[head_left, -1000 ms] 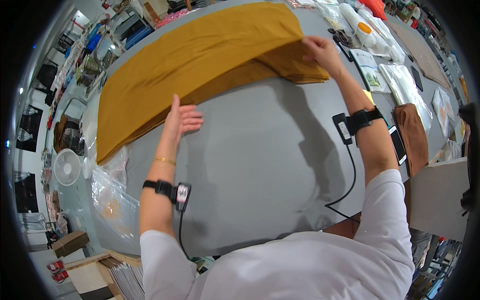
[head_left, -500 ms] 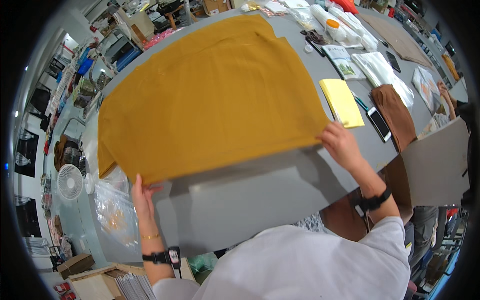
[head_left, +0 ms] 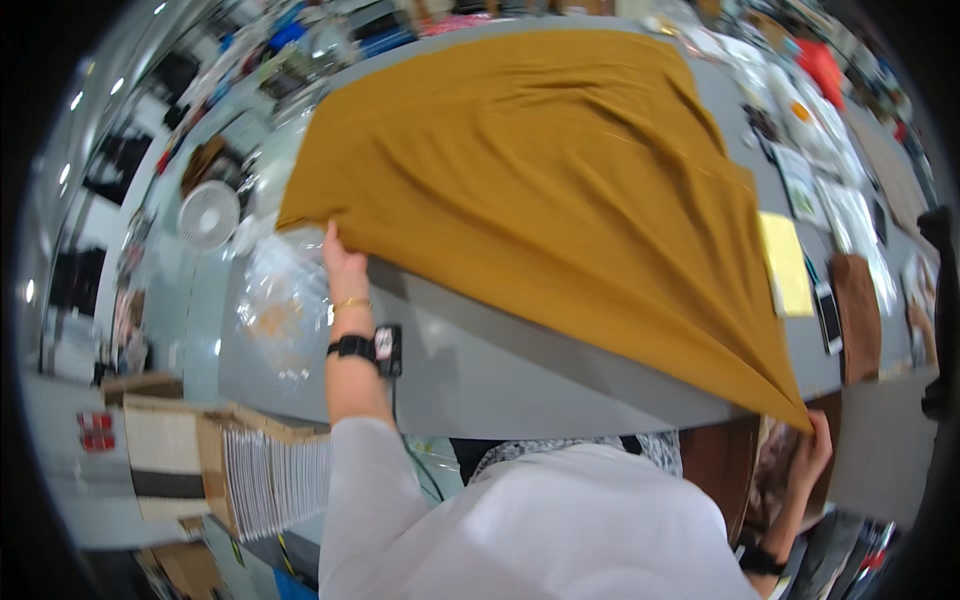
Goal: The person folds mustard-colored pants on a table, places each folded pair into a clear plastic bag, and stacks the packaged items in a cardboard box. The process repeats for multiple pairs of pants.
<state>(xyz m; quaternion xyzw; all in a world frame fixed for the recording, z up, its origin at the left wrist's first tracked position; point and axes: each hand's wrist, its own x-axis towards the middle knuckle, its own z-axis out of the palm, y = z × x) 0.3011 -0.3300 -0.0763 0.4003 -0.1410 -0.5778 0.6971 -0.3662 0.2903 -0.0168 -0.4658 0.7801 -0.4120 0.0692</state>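
Observation:
A large mustard-brown cloth (head_left: pixel 540 180) spreads over the grey table (head_left: pixel 480 335), with folds fanning across it toward its near right corner. That corner is drawn out past the table's near edge, pinched in my right hand (head_left: pixel 812 455). At the cloth's left part, my left hand (head_left: pixel 345 262) is at the near edge of the fabric; its fingertips are partly hidden by the cloth, and they look closed on the edge. Black straps circle both my wrists, and the left one carries a small dark device.
Clear plastic bags (head_left: pixel 275 300) lie left of my left hand, near a white fan (head_left: pixel 209 215). Right of the cloth are a yellow pad (head_left: pixel 786 265), a phone (head_left: pixel 828 318) and a folded brown cloth (head_left: pixel 856 315). Open cardboard boxes (head_left: pixel 885 450) stand at the lower right.
My right hand has pulled the cloth's corner toward me and to the right, off the table. My left hand has moved farther up the left side. Diagonal folds have formed, and the view has turned.

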